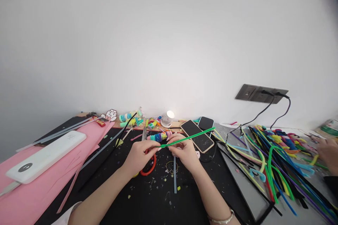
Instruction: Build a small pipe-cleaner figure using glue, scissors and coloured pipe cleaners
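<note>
A bright green pipe cleaner (195,135) stretches between my hands, its long free end pointing up to the right. My left hand (144,154) pinches its near end between thumb and fingers. My right hand (183,151) grips it a little farther along, fingers closed round it. Just behind the hands lies a bundle of coiled pipe cleaners (158,136) in blue, purple and orange. Scissors with orange handles (150,168) lie partly hidden beneath my left hand. A flat grey-blue strip (175,179) rests on the black table below my right hand.
Two phones (198,137) lie behind my right hand, beside a paper cup (168,119). Many loose pipe cleaners (274,168) spread over the right side, near another person's hand (329,153). At left, a white power bank (47,156) sits on pink sheets (92,137). Cords hang from a wall socket (261,93).
</note>
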A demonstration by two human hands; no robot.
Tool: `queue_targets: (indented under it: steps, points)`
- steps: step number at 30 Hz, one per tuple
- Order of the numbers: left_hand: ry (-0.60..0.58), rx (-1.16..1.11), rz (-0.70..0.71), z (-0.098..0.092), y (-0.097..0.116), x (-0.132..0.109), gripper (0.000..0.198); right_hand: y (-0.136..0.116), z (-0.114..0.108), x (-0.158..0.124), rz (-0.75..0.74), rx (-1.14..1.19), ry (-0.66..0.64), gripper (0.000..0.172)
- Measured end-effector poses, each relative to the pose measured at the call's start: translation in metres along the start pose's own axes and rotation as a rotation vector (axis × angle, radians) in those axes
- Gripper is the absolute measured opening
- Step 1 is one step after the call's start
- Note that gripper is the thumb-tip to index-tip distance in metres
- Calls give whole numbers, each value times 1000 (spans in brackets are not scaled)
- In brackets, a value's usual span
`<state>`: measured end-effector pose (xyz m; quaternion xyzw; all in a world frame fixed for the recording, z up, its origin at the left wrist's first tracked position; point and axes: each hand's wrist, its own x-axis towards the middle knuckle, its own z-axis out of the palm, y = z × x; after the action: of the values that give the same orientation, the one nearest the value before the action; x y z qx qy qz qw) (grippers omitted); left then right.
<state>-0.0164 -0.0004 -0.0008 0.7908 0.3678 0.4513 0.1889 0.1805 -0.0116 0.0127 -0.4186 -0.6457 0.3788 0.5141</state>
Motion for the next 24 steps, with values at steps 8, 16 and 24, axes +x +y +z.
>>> queue_targets:
  steps: [8, 16, 24]
  points:
    - [-6, -112, -86, 1, -2, -1, 10, 2, 1, 0, 15, 56, 34, 3]
    - [-14, -88, -133, 0, -4, 1, 9, 3, 0, 2, 4, 136, 50, 5]
    - [19, -12, -107, 0, -5, -1, 11, 3, 0, 0, -4, 100, 54, 3]
